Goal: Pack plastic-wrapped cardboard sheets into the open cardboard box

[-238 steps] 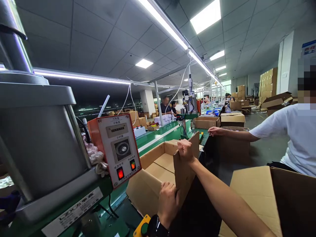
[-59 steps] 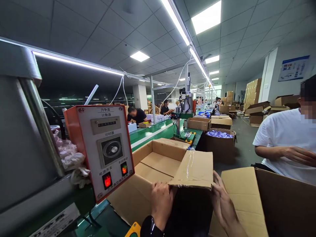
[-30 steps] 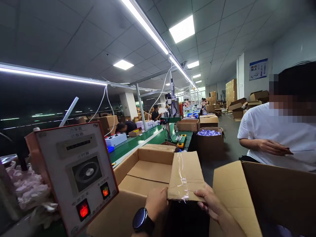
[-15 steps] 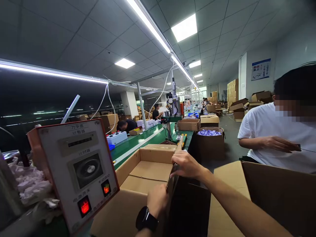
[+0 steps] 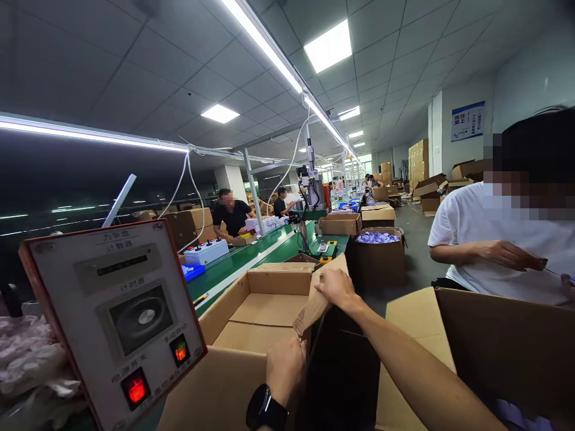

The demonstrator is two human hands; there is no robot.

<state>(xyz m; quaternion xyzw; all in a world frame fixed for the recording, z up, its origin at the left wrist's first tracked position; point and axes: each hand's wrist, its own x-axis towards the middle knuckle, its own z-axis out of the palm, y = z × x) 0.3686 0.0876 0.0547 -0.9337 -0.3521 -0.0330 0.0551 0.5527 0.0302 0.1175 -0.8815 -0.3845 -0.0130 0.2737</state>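
Observation:
An open cardboard box (image 5: pixel 265 308) with a bare bottom stands in front of me. My right hand (image 5: pixel 335 287) grips the upright flap (image 5: pixel 317 302) on the box's right side, fingers wrapped over its edge. Lower and nearer to me, my left hand (image 5: pixel 286 366), with a black watch on the wrist, is closed at the near end of the same flap. The flap's cardboard looks creased and torn beside the left hand. The left fingertips are partly hidden behind the hand itself.
A control box (image 5: pixel 121 323) with lit red switches stands close on the left. Beyond runs a green conveyor (image 5: pixel 233 269) with a press machine (image 5: pixel 312 191). Another open carton (image 5: pixel 415 353) stands at right, near a seated person in a white shirt (image 5: pixel 462 221). A carton of purple pieces (image 5: pixel 380 257) stands farther back.
The side flap has bent outward and now shows its broad face, with my right hand moved slightly right and up. The left hand stays nearly in place. A person across the conveyor has raised their head.

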